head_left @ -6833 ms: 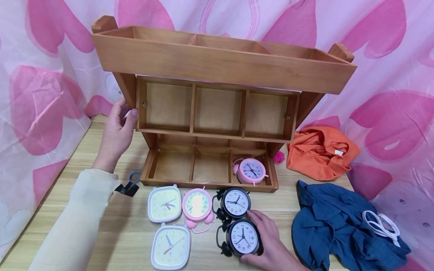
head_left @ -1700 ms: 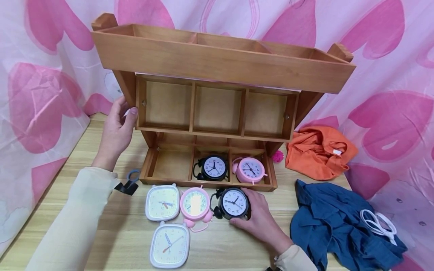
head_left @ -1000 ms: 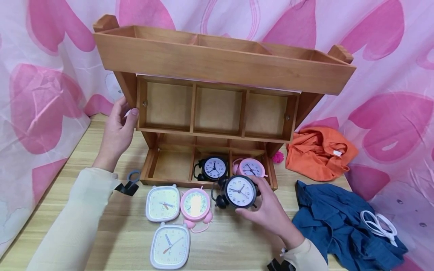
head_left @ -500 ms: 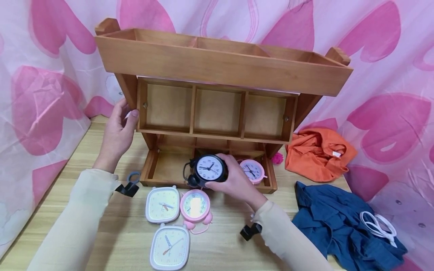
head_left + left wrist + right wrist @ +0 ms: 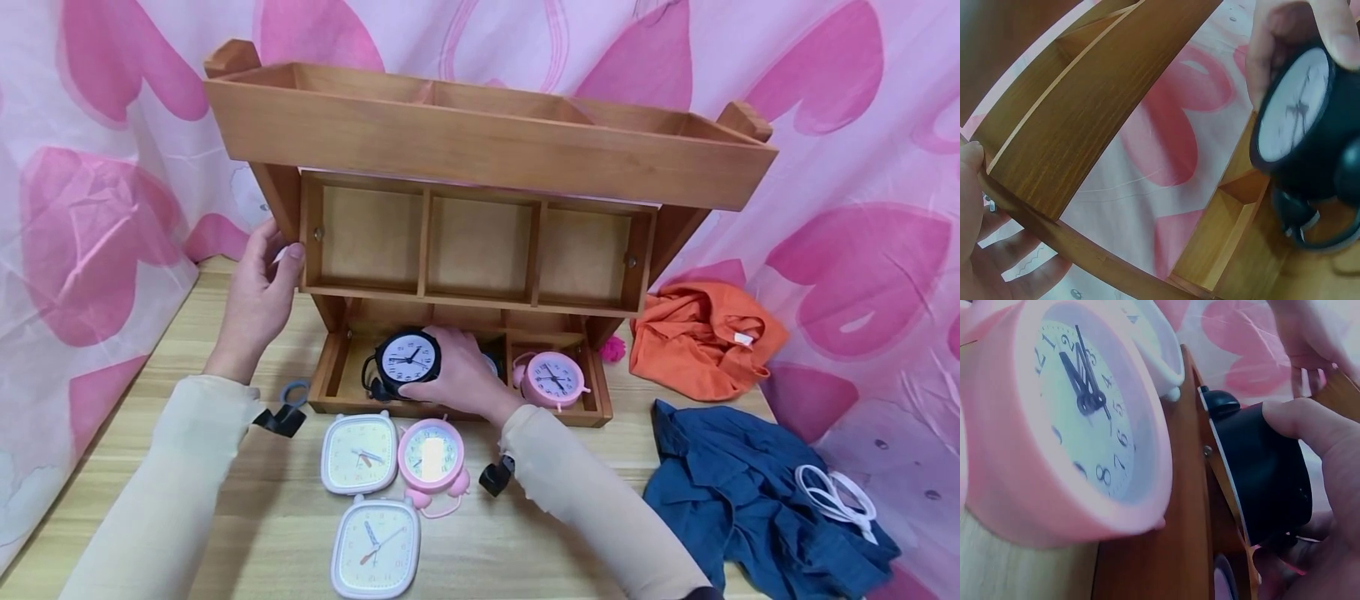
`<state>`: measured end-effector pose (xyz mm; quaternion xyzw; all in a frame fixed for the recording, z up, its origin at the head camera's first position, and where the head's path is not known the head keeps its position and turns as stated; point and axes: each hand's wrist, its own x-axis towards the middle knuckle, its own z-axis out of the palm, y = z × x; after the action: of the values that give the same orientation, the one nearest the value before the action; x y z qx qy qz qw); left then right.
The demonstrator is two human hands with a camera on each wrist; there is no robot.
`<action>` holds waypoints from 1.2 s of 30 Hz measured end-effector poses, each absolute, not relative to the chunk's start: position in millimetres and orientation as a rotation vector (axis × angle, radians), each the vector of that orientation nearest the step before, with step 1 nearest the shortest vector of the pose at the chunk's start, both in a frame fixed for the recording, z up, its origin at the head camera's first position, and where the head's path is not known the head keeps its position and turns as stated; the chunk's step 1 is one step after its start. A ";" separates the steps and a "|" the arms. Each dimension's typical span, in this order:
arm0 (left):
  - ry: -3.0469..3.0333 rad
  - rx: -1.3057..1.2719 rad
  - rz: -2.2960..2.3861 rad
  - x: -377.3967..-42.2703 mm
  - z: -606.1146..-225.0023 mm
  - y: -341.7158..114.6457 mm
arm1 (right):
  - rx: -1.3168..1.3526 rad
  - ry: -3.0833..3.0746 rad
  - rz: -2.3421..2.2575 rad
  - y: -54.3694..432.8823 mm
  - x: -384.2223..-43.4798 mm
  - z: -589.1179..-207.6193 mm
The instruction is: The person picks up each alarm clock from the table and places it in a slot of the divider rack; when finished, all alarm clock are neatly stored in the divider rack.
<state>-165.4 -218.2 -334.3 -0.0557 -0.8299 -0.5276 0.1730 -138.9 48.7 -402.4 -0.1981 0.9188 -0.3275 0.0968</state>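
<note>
My right grip [image 5: 465,367] is clamped round a black alarm clock [image 5: 408,362], thumb on one side and fingers on the other. Half a second ago I had it over the middle compartment of the bottom tray [image 5: 592,415]; now I have it at the left compartment, tilted, and I can't tell whether it touches the wood. Earlier still it stood on the counter [image 5: 262,517]. The second black clock [image 5: 492,363], also on the counter at first, now sits in the middle compartment, mostly hidden behind my hand.

My left grip [image 5: 258,300], toward ten o'clock from the clock I hold, stays closed on the side of the wooden rack [image 5: 480,137], just as before.

The pink clock [image 5: 553,377] at three o'clock hasn't left the right compartment. On the counter, another pink clock [image 5: 431,454] lies between five and six o'clock, one white clock [image 5: 360,452] at seven and a second white clock [image 5: 375,546] beyond it, all where they were.
</note>
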 end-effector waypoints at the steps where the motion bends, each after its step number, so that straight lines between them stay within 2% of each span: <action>1: -2.354 -0.158 -1.496 -165.4 -334.2 -218.1 | -0.580 2.725 -0.957 45.3 -139.8 -403.0; 19: -2.362 -0.154 -1.486 -166.1 -335.2 -217.6 | -0.687 2.758 -0.665 -8.3 -156.9 -403.6; 30: -2.361 -0.152 -1.469 -165.4 -334.0 -217.8 | -0.647 2.657 -0.547 -1.6 -158.7 -396.6; 36: -2.360 -0.161 -1.469 -165.4 -333.8 -217.7 | -0.697 2.601 -0.694 12.5 -157.1 -390.2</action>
<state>-165.4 -217.7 -333.8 -0.0567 -0.8341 -0.5192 0.1778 -157.1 12.5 -390.2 -0.2465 0.9202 -0.2455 0.1796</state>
